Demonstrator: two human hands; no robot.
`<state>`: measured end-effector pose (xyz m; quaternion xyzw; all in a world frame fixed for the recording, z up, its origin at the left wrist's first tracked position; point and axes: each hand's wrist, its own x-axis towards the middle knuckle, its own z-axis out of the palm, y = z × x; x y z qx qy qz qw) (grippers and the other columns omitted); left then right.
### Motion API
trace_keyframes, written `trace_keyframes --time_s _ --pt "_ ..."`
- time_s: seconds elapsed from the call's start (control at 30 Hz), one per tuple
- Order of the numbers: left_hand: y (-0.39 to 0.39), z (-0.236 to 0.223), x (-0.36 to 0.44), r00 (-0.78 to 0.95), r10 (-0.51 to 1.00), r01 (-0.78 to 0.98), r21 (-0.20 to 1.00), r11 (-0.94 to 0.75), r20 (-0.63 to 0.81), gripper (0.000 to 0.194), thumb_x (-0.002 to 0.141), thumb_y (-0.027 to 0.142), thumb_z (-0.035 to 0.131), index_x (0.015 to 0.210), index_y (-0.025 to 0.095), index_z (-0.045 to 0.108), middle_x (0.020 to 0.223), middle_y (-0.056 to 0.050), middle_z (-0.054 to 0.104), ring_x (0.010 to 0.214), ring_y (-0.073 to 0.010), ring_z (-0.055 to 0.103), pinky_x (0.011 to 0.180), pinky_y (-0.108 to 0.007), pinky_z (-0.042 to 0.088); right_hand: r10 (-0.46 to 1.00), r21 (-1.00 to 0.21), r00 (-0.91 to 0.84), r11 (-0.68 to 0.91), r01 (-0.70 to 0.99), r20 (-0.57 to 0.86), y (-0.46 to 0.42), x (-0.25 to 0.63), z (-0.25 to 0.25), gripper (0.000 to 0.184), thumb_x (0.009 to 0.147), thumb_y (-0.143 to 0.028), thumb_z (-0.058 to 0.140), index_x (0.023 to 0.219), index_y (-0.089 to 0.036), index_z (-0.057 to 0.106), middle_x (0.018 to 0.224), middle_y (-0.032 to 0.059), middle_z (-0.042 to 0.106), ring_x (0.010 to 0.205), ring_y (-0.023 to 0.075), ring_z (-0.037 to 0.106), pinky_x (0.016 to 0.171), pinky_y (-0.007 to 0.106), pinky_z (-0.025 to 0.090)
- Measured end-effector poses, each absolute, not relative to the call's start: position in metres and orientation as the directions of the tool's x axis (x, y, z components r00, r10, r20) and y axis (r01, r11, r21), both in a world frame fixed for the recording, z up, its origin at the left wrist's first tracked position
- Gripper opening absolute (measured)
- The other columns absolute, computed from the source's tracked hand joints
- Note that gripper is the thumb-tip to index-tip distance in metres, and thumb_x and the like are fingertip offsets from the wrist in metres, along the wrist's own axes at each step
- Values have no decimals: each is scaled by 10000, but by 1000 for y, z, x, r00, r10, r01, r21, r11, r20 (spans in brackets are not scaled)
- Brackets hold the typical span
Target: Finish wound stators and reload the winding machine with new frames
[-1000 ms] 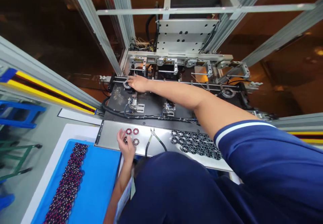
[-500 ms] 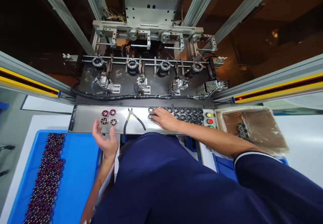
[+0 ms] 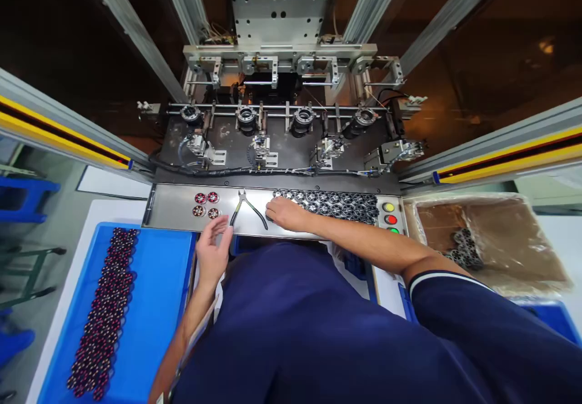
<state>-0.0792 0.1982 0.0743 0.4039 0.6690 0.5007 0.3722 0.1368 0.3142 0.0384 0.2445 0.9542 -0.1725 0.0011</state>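
Note:
My right hand [image 3: 287, 213] reaches over the metal ledge, its fingers curled down on a dark round part at the left end of the rows of black round parts [image 3: 336, 205]; the fingers partly hide that part. My left hand [image 3: 214, 249] hovers at the ledge's front edge with thumb and fingers apart and nothing in it. It is nearest to the several round parts with red and copper-coloured windings [image 3: 200, 198]. Between the hands lies a pair of cutting pliers [image 3: 248, 208] with dark handles spread, jaws pointing away from me.
Behind the ledge [image 3: 173, 207] stands a machine with several round black fixtures [image 3: 302, 121]. Push buttons [image 3: 390, 219] sit at the ledge's right end. A blue tray [image 3: 154, 307] holds wound parts; a plastic-lined box [image 3: 513, 228] holds more black parts. Yellow sensor bars [image 3: 509, 160] flank both sides.
My left hand has moved right, closer to the pliers, and its fingers have turned inward. My right hand stays at the left end of the black parts. The whole view has shifted slightly.

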Motion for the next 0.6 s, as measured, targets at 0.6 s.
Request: trace_keyframes --time_s 0.6 --pt "210 135 -65 -197 957 -596 801 55 -213 364 830 509 742 1058 258 610 891 6 680 834 -126 674 724 -223 543 379 -473 -550 881 -34 745 307 72 144 153 964 -236 614 1027 -99 640 815 70 661 735 167 572 686 317 495"
